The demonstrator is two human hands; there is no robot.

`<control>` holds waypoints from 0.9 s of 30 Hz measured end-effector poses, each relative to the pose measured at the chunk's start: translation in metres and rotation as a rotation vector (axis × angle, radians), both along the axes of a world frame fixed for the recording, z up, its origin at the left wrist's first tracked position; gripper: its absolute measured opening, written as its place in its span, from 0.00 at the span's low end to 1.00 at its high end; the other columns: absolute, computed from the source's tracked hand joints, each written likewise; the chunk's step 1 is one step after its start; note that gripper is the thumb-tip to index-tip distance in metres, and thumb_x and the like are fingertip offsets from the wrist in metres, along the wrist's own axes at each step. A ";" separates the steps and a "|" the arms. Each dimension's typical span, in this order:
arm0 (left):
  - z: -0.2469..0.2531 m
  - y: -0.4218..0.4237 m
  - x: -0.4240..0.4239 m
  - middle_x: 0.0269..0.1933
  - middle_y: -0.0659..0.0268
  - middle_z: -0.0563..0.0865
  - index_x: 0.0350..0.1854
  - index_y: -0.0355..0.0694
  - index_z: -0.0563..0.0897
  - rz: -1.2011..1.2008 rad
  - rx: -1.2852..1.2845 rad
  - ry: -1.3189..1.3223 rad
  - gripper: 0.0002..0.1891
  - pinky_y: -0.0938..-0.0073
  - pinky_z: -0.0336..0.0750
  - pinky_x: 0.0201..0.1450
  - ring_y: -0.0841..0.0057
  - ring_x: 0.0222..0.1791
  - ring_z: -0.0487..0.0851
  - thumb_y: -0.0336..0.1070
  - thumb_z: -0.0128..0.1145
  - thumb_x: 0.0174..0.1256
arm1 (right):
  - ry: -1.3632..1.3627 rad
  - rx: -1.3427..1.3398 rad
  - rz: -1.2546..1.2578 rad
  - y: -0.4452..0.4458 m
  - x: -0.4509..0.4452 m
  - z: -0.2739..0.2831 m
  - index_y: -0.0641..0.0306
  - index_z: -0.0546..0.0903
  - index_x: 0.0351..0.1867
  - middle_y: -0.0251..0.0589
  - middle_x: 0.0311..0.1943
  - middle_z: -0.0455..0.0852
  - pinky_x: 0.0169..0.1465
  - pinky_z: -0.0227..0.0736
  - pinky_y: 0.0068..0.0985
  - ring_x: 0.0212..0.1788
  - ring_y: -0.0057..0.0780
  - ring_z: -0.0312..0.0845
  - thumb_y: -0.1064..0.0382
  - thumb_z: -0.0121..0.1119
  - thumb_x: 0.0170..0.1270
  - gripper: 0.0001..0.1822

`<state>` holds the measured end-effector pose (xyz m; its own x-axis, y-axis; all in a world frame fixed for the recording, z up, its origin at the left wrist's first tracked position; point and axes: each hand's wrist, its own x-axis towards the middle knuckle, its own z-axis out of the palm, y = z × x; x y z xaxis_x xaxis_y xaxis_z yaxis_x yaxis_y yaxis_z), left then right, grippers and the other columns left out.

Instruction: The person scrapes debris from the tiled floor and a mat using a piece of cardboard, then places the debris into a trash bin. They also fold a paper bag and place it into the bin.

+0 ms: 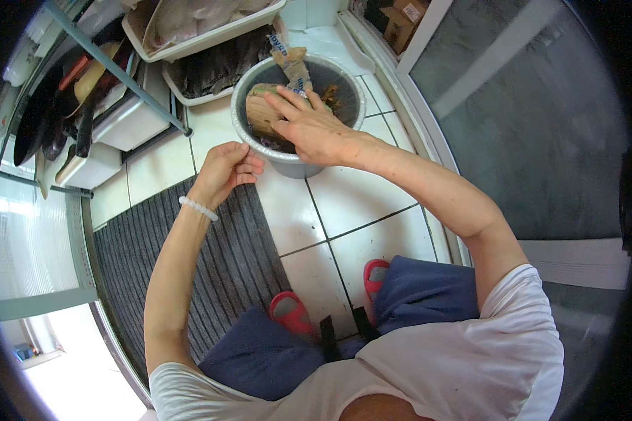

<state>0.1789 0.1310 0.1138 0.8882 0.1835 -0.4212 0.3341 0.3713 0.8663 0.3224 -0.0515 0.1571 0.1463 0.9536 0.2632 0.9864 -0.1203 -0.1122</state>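
A round grey waste bin (289,168) with a clear plastic liner (236,113) over its rim stands on the floor before me. My left hand (231,168) is at the near-left rim, thumb and forefinger pinched at the liner's edge, the other fingers curled outside. Inside the bin, my right hand (308,123) lies spread, palm down, on the refuse. Beside its fingers shows a flat, light-brown piece (263,110), perhaps cardboard or wood. A crumpled tan wrapper (295,68) with blue print sticks up past the far rim. My palm hides part of the contents.
Left of the bin, a metal-framed rack (121,73) holds pans and white containers. Trays (205,97) sit at its right end. A ribbed dark mat (226,242) covers part of the white tiles (295,210). A sliding-door track (400,105) runs along the right; red slippers (289,313) are on my feet.
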 end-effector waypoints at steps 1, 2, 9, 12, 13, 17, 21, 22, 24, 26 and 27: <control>-0.001 0.001 -0.002 0.34 0.57 0.87 0.38 0.34 0.77 0.004 0.005 0.000 0.12 0.76 0.84 0.33 0.73 0.30 0.87 0.38 0.46 0.76 | 0.020 -0.016 0.008 -0.001 -0.001 0.007 0.71 0.80 0.48 0.53 0.68 0.64 0.70 0.52 0.56 0.73 0.52 0.50 0.74 0.59 0.49 0.21; -0.002 0.001 -0.004 0.34 0.57 0.87 0.38 0.34 0.77 0.010 0.009 0.000 0.12 0.76 0.84 0.33 0.73 0.31 0.87 0.38 0.46 0.76 | 0.041 -0.032 0.018 -0.001 0.000 0.011 0.72 0.80 0.48 0.54 0.68 0.64 0.70 0.52 0.55 0.73 0.53 0.52 0.75 0.57 0.50 0.20; 0.001 0.002 -0.001 0.35 0.57 0.87 0.38 0.35 0.77 0.021 0.014 -0.023 0.12 0.75 0.84 0.31 0.73 0.31 0.87 0.40 0.48 0.75 | 0.206 0.062 -0.193 -0.004 0.013 0.013 0.69 0.69 0.64 0.64 0.64 0.66 0.69 0.58 0.45 0.68 0.56 0.61 0.57 0.62 0.57 0.33; 0.010 -0.004 0.001 0.35 0.57 0.87 0.39 0.35 0.77 0.042 0.078 0.018 0.15 0.76 0.84 0.30 0.74 0.31 0.87 0.44 0.50 0.74 | 0.214 -0.102 -0.322 0.003 0.025 0.008 0.64 0.71 0.65 0.67 0.60 0.70 0.65 0.64 0.40 0.64 0.55 0.67 0.40 0.64 0.52 0.42; 0.013 -0.008 0.002 0.36 0.57 0.86 0.39 0.36 0.77 0.053 0.106 0.037 0.16 0.76 0.84 0.29 0.74 0.31 0.87 0.46 0.50 0.74 | 0.334 -0.182 -0.289 0.008 0.038 0.005 0.64 0.73 0.62 0.66 0.58 0.73 0.63 0.66 0.39 0.61 0.54 0.70 0.40 0.65 0.52 0.41; 0.021 -0.011 0.007 0.37 0.60 0.85 0.38 0.37 0.77 0.021 0.272 0.074 0.17 0.78 0.83 0.29 0.76 0.32 0.86 0.48 0.52 0.73 | 0.619 -0.341 -0.162 0.022 0.074 -0.003 0.70 0.81 0.51 0.60 0.43 0.84 0.52 0.75 0.33 0.46 0.46 0.82 0.42 0.67 0.48 0.35; 0.018 -0.008 0.007 0.35 0.63 0.84 0.37 0.37 0.76 0.027 0.328 0.080 0.14 0.78 0.82 0.28 0.76 0.32 0.86 0.45 0.55 0.72 | 0.613 -0.344 -0.144 0.027 0.071 -0.003 0.74 0.82 0.44 0.58 0.38 0.86 0.48 0.75 0.32 0.43 0.44 0.83 0.46 0.68 0.46 0.31; 0.018 -0.008 0.007 0.35 0.63 0.83 0.36 0.37 0.76 0.032 0.328 0.081 0.14 0.78 0.82 0.29 0.77 0.32 0.86 0.44 0.55 0.71 | 0.639 -0.355 -0.152 0.027 0.069 0.001 0.76 0.82 0.42 0.58 0.37 0.86 0.47 0.75 0.32 0.42 0.44 0.84 0.48 0.68 0.45 0.30; 0.015 -0.006 0.008 0.34 0.63 0.83 0.36 0.37 0.75 0.028 0.337 0.089 0.13 0.78 0.82 0.29 0.76 0.33 0.86 0.43 0.56 0.71 | 0.629 -0.347 -0.142 0.028 0.066 0.003 0.77 0.82 0.39 0.58 0.36 0.86 0.44 0.75 0.32 0.40 0.44 0.84 0.49 0.69 0.45 0.29; 0.012 -0.003 0.012 0.35 0.63 0.83 0.36 0.37 0.75 0.008 0.354 0.104 0.12 0.79 0.82 0.29 0.76 0.33 0.86 0.42 0.55 0.72 | 0.671 -0.301 -0.133 0.028 0.069 -0.005 0.77 0.82 0.38 0.57 0.34 0.86 0.42 0.75 0.32 0.38 0.43 0.84 0.50 0.69 0.45 0.28; 0.009 -0.003 0.013 0.35 0.63 0.84 0.36 0.36 0.75 0.005 0.347 0.093 0.12 0.79 0.82 0.30 0.76 0.34 0.86 0.41 0.55 0.72 | 0.715 -0.257 -0.130 0.026 0.070 -0.011 0.77 0.82 0.38 0.56 0.34 0.86 0.41 0.75 0.32 0.37 0.42 0.84 0.51 0.68 0.46 0.27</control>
<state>0.1919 0.1281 0.1233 0.8477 0.3339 -0.4122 0.4165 0.0622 0.9070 0.3928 -0.0255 0.1463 0.3123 0.9356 -0.1647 0.6606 -0.3384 -0.6702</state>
